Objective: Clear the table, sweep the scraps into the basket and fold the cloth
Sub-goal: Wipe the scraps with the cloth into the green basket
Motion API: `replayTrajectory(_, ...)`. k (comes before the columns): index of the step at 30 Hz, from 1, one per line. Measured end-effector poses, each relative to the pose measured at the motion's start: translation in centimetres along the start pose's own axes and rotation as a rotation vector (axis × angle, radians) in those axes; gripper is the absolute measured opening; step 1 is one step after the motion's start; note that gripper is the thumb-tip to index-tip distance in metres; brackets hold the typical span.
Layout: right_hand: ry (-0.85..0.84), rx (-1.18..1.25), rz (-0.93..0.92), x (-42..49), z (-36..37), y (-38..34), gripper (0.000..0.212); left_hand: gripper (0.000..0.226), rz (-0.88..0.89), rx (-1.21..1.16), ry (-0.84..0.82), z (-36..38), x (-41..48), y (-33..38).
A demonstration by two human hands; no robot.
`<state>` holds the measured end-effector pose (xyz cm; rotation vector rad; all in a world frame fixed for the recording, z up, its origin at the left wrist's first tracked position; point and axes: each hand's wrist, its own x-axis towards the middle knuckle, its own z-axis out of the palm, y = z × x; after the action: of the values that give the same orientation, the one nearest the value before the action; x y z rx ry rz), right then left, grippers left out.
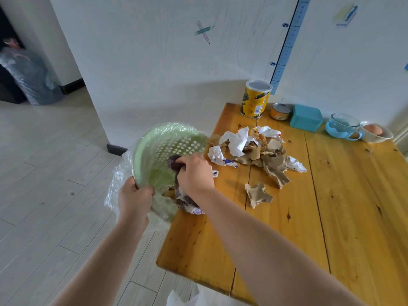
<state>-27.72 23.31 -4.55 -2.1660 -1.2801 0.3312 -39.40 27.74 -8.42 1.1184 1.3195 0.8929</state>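
A pale green basket [167,140] lined with a clear plastic bag is tilted against the left edge of the wooden table [320,206]. My left hand [134,199] grips its near rim. My right hand [194,175] is closed on a purple and white cloth [187,203] bunched at the basket's mouth, at the table edge. A few brown scraps lie inside the basket under the cloth. A heap of torn brown cardboard and crumpled white paper scraps [254,149] lies on the table beyond my right hand. One brown scrap [257,194] lies apart, nearer to me.
Along the wall at the table's far edge stand a yellow can [255,100], a small tin [280,111], a teal box [305,118], a blue glass cup [342,127] and a white bowl holding an egg [375,132]. Tiled floor lies to the left.
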Motion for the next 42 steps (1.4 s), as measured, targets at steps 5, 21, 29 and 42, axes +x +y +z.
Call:
replayTrajectory(5,0.283,0.084,-0.065,-2.3,-3.6,1.1,0.034,0.019,0.029,0.026,0.011,0.2,-0.5,0.7)
replayTrajectory(21,0.540,0.225,0.425,-5.1,-4.7,7.7,0.037,0.024,0.053,0.056,0.027,1.8,0.2,1.1)
replayTrajectory(29,0.477,0.140,0.362,-0.3,-3.2,7.3,0.037,0.025,0.078,0.118,0.039,2.8,2.4,1.4)
replayTrajectory(42,0.240,-0.107,0.183,2.3,-2.1,5.8,0.041,0.023,0.068,0.121,-0.023,3.9,5.0,1.1)
